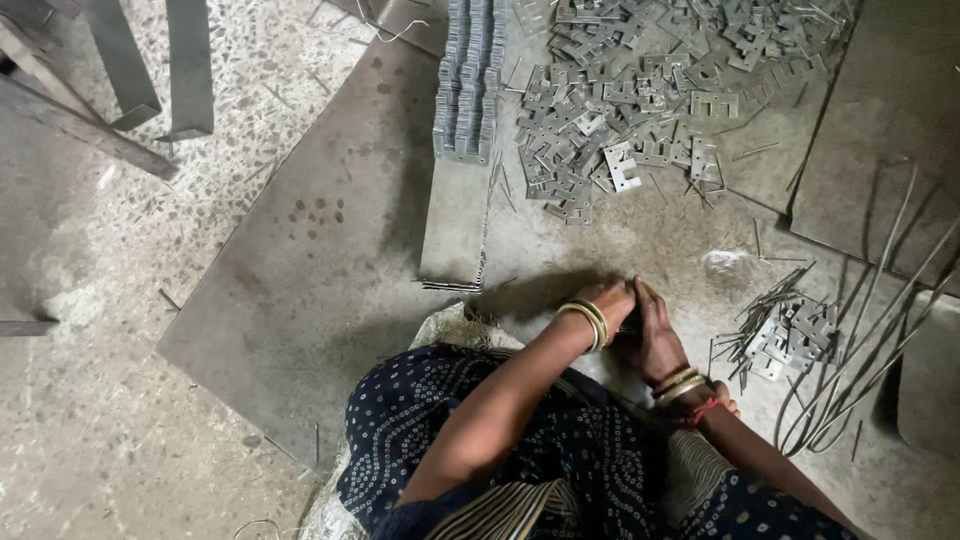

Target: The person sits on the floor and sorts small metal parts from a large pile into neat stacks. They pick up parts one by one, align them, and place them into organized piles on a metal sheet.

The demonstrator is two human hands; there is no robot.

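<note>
My left hand (610, 300) and my right hand (655, 335) are pressed close together low over the floor, in front of my knees. Both wear bangles at the wrist. Their fingers curl around something small and dark that I cannot make out. A small heap of flat metal plates and thin pins (785, 335) lies just right of my right hand. A large pile of flat notched metal plates (650, 90) spreads across the floor further ahead.
A long row of stacked plates on a metal channel (465, 130) runs away from me at centre. Large metal sheets (310, 260) lie on the floor. Long thin rods (880, 330) curve along the right. Metal angle bars (130, 70) lie upper left.
</note>
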